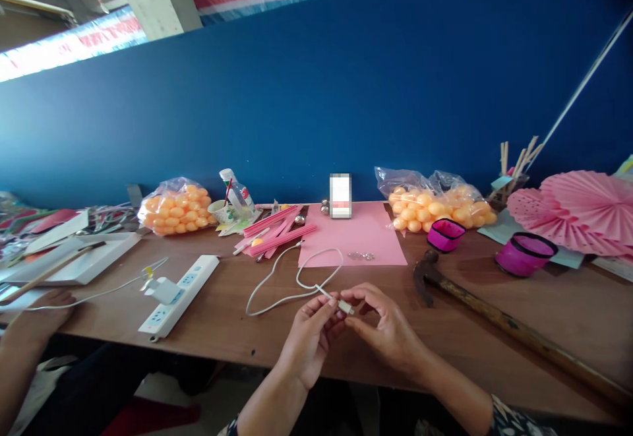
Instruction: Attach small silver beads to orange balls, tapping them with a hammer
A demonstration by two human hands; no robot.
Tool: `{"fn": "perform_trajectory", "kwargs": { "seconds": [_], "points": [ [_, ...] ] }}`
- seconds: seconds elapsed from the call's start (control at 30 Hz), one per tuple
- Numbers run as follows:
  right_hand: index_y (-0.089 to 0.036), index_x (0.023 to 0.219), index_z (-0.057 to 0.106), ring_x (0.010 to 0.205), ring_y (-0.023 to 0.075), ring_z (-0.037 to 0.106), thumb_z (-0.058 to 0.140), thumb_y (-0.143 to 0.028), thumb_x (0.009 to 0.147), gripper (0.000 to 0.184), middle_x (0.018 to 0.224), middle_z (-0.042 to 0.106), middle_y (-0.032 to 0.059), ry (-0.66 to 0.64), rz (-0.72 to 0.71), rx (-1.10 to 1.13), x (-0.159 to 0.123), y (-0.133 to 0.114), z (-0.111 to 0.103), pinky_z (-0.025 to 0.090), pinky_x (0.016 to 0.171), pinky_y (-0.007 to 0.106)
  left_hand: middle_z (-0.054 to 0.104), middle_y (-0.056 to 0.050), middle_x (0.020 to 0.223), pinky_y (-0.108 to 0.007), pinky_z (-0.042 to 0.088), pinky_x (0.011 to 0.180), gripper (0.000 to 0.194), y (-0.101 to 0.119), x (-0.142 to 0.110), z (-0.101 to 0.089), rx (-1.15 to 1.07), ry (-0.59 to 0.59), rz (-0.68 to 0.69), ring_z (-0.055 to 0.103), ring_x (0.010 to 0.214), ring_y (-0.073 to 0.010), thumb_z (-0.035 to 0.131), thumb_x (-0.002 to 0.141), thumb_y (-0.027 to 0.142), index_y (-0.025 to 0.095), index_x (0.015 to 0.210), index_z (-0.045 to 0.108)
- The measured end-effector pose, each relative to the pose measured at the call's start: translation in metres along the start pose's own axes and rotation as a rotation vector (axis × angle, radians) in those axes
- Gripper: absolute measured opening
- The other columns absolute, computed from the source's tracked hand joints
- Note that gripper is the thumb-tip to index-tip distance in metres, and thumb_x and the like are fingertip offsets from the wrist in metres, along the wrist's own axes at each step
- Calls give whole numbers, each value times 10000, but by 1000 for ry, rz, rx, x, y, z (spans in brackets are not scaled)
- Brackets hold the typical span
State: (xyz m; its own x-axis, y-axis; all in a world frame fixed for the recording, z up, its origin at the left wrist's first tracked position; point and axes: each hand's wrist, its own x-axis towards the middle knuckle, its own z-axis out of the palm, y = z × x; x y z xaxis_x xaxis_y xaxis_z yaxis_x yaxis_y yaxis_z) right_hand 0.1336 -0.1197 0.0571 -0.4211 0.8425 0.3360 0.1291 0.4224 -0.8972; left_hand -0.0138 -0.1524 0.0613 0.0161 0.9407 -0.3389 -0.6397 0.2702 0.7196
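Observation:
A white USB charging cable (270, 303) lies in loose loops on the table, and its plug end is raised between my hands. My left hand (312, 334) pinches the cable just behind the plug (345, 306), thumb on top and fingers curled beneath. From the other side, my right hand (388, 327) has its thumb and forefinger closed around the plug; exact fingertip contact is hard to make out. The cable's other end rests by pink paper strips (277, 230). Behind my hands lies a pink sheet (356, 235) with small clear pieces (361, 256) on it.
At left stands a white power strip (179, 297) with a charger (162, 289) plugged in, near another person's hand (42, 317). A hammer (514, 330) lies at right beside magenta bands (527, 254). Bags of orange balls (175, 210) stand along the blue partition (316, 106).

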Motion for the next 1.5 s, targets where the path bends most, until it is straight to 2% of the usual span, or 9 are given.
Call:
{"fn": "perform_trajectory", "kwargs": {
  "seconds": [0.23,0.5,0.63,0.8,0.97,1.1,1.2,1.33,1.5],
  "points": [
    [-215,957,601,827,156,534,554,-215,775,188,914,584,40,18,8,-4,-1,0,1,448,716,271,632,-44,795,-188,506,644,211,-3,2,-3,-81,36,-45,598,658,-87,666,693,187,126,887,613],
    [-205,902,606,773,148,537,549,-245,783,137,875,584,37,35,-1,-30,-4,1,1,444,697,261,654,-52,835,-200,487,681,361,-2,-5,-1,-9,15,-15,609,716,-101,681,678,214,157,1022,587],
    [-206,903,601,740,146,549,504,-281,815,151,860,601,33,91,71,-63,-5,1,1,444,672,258,658,-80,873,-199,472,676,355,-4,-6,-2,92,17,24,606,730,-110,692,665,238,137,994,607],
    [-193,916,597,771,169,564,493,-323,821,192,879,620,49,152,164,-65,-6,4,3,460,687,279,651,-86,820,-194,457,620,348,-9,-2,-5,168,64,63,587,678,-103,702,646,275,117,944,618],
    [-200,923,600,792,177,562,487,-295,823,179,882,610,56,182,58,-139,-8,8,3,466,690,285,624,-44,774,-166,439,568,256,-10,0,0,114,88,95,560,633,-76,699,645,295,128,824,626],
    [-226,959,598,864,191,533,464,-226,830,185,909,582,60,122,-126,-309,-12,12,1,440,761,317,615,-30,733,-155,444,566,246,-10,-1,4,69,45,45,553,631,-73,713,632,272,121,812,642],
    [-234,960,592,862,196,525,459,-207,831,187,903,578,60,99,-186,-388,-13,12,1,430,766,331,598,-6,683,-149,452,575,220,-13,0,4,24,28,34,543,610,-59,711,638,241,126,813,644],
    [-226,933,586,848,195,532,470,-222,826,158,889,579,60,116,-150,-354,-11,8,4,436,753,320,594,1,698,-138,457,571,200,-16,2,1,-31,13,25,541,601,-46,693,664,197,132,845,637],
    [-214,886,575,790,168,549,459,-231,836,128,840,582,43,123,-21,-271,-9,4,8,448,716,279,623,-32,822,-161,478,607,333,-17,7,-1,-85,-15,-5,579,673,-71,671,692,192,165,1015,593]
  ]
}}
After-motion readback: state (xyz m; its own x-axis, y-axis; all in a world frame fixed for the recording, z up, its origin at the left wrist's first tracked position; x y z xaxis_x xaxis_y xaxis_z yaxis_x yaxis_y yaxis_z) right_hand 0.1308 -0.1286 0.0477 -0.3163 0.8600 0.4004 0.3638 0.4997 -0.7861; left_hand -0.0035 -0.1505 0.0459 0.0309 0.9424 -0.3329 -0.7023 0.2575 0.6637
